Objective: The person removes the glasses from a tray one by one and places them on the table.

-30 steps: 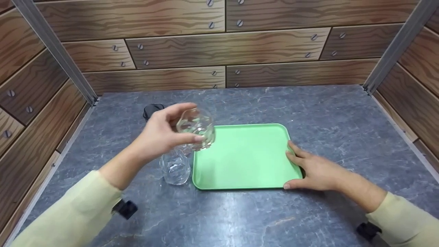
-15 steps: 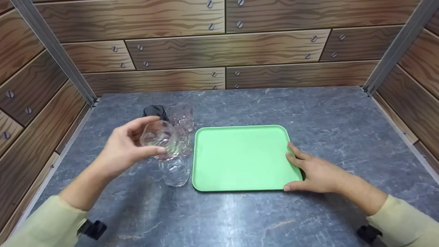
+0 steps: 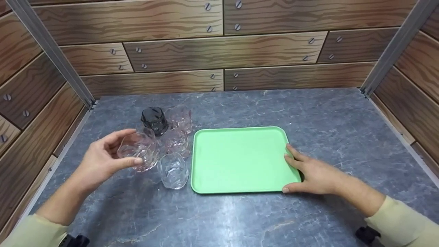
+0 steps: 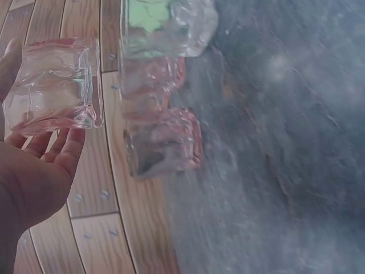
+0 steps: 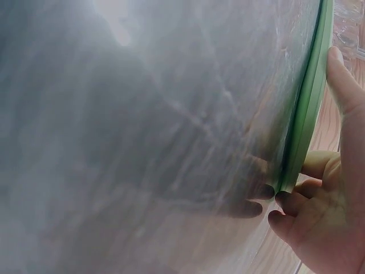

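My left hand (image 3: 99,159) holds a clear, faintly pink glass (image 3: 141,152) between thumb and fingers. The left wrist view has this glass (image 4: 54,85) raised off the table, with nothing visible inside. Just right of it stands a colourless glass (image 3: 173,171). Behind that come two pinkish glasses, a nearer one (image 3: 175,142) and a farther one (image 3: 181,118), beside a dark grey glass (image 3: 154,120). My right hand (image 3: 317,175) grips the right front corner of a light green tray (image 3: 240,161), its thumb on the near edge; in the right wrist view, fingertips (image 5: 291,201) reach the tray's edge.
The grey marbled table (image 3: 226,219) stretches in front of the tray and to its right. Wood-patterned panels (image 3: 178,51) close off the back and sides, with metal posts (image 3: 394,51) in the corners. The standing glasses cluster close along the tray's left side.
My left hand has carried the pinkish glass leftward and lower, from over the tray's left edge to left of the other glasses, uncovering them. My right hand and the tray have stayed put.
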A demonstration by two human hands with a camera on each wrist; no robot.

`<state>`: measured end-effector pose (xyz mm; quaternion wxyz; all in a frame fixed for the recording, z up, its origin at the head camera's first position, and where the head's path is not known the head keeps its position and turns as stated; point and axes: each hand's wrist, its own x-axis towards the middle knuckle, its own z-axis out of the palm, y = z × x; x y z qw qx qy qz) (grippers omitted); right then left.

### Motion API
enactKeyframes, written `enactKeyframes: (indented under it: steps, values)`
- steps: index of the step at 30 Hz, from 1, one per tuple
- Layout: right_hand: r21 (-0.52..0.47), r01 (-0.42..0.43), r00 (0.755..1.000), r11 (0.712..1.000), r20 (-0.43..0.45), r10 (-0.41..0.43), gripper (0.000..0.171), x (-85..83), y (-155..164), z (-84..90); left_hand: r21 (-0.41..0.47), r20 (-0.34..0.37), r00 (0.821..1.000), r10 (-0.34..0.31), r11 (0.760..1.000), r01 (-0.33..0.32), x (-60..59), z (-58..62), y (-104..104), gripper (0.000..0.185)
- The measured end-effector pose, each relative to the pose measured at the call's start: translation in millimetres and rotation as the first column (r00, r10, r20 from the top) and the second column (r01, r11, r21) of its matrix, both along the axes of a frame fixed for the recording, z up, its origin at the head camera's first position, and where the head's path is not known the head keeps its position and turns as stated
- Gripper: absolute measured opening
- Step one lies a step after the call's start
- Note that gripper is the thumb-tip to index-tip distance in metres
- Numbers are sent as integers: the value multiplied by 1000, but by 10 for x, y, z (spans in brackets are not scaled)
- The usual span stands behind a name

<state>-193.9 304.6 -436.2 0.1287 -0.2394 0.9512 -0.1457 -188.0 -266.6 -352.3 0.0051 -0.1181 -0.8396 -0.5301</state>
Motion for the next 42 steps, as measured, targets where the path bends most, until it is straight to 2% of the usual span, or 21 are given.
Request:
enactKeyframes:
  steps: [6, 13, 20, 36, 42]
  values:
    - [0, -3, 1000, 1000, 6, 3, 118, -3, -6, 14, -7, 20, 1000, 13, 1000, -13, 26, -155, -153, 81]
    - [-12, -13, 1000, 1000, -5, 13, 116, 3, 3, 16, -21, 50, 998, 38, 999, -37, 5, -413, -280, 79]
    - [-1, -16, 1000, 1000, -20, 16, 117, 0, 9, 9, 29, 62, 998, 26, 999, -27, -30, -615, -335, 78]
    - [16, -3, 1000, 1000, -8, 3, 118, 6, -3, 17, 55, 102, 995, -2, 998, -4, -23, -744, -286, 81]
    - [5, -10, 1000, 1000, -25, 11, 117, 15, -8, 7, 4, 117, 993, 11, 1000, -11, -14, -752, -275, 82]
